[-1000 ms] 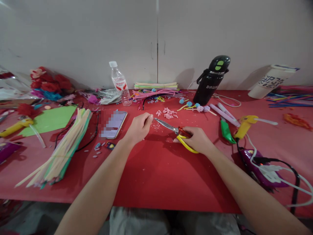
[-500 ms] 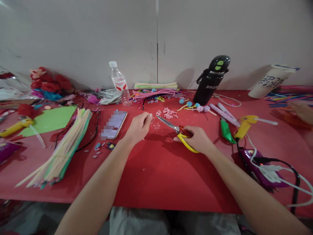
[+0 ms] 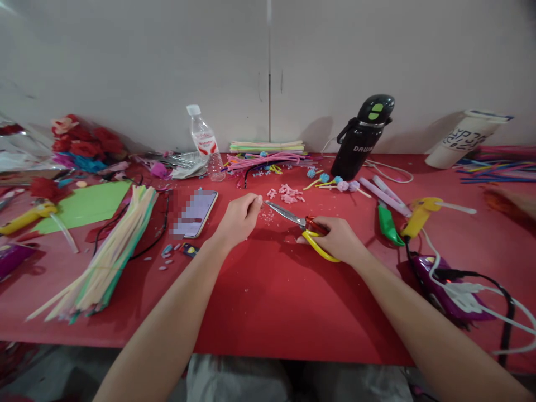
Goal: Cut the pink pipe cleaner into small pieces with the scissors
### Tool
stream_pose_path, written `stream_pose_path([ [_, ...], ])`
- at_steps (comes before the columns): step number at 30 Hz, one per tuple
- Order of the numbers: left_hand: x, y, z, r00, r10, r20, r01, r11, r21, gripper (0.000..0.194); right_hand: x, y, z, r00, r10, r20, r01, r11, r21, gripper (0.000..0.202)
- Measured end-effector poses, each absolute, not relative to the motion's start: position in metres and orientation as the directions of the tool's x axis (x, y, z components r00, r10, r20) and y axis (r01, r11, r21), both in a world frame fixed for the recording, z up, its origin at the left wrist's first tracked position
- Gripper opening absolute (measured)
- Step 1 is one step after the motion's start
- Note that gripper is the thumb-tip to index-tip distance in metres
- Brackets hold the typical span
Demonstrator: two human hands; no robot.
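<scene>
My right hand (image 3: 335, 237) is closed round the red and yellow handles of a pair of scissors (image 3: 288, 214), whose blades point left. Facing the scissor tips, my left hand (image 3: 240, 218) is pinched, thumb against fingers; whatever sits in the pinch is too small to make out. The tips are very close to those fingertips. Just beyond the blades lies a small heap of short pink pieces (image 3: 290, 194). Fine pale bits (image 3: 268, 215) are scattered on the red tabletop (image 3: 268, 301) between my hands.
A phone (image 3: 196, 214) and a bundle of pale fuzzy stems (image 3: 113, 251) lie left. Behind stand a plastic bottle (image 3: 206, 142) and a black flask (image 3: 362, 137). Right are a yellow glue gun (image 3: 421, 216) and a purple power strip (image 3: 452, 290) with cables. Another person's hand (image 3: 519, 202) shows far right.
The scissors have shifted slightly left, their tips closer to my left fingertips. My left hand has barely moved. At the far right, the other person's hand has moved.
</scene>
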State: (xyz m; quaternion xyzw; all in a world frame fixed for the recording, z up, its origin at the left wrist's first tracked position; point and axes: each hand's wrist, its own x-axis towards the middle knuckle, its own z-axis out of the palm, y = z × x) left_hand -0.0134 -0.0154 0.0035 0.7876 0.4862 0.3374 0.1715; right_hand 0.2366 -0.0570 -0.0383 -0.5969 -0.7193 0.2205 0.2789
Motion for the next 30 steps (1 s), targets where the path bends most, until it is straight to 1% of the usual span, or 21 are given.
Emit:
stream_pose_path([
  [9, -0.0116, -0.0185, 0.0059, 0.293, 0.894, 0.339, 0.667, -0.445, 0.598, 0.035, 0.2342, -0.0566, -0.0341, -0.124, 0.98, 0.158, 0.757, 0.196, -0.623, 0.052],
  [17, -0.0124, -0.018, 0.007, 0.281, 0.898, 0.34, 0.672, -0.437, 0.598, 0.035, 0.2347, -0.0579, -0.0345, -0.124, 0.981, 0.147, 0.744, 0.19, -0.641, 0.049],
  [30, -0.0096, -0.019, 0.0073, 0.261, 0.905, 0.335, 0.679, -0.419, 0.603, 0.037, 0.2361, -0.0571, -0.0368, -0.144, 0.979, 0.145, 0.747, 0.203, -0.632, 0.047],
])
